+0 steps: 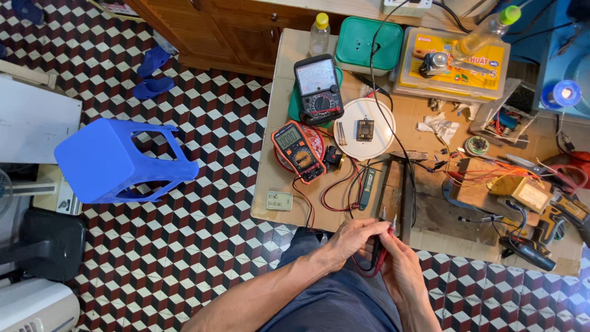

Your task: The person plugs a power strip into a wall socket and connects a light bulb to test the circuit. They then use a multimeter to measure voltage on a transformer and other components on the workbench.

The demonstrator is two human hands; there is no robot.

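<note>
probes: red and black test probes gathered together over the lap, tips up near the table edge.
hands: left hand and right hand both clasp them.
meter: orange multimeter sits well ahead, its leads trailing back.

Bench surroundings, head view.
A blue plastic stool lay tipped on the patterned tile floor, left of the workbench. A green lidded box and a clear bottle with a yellow cap stood at the bench's far edge; a yellow-labelled case sat toward its far right corner.
</note>
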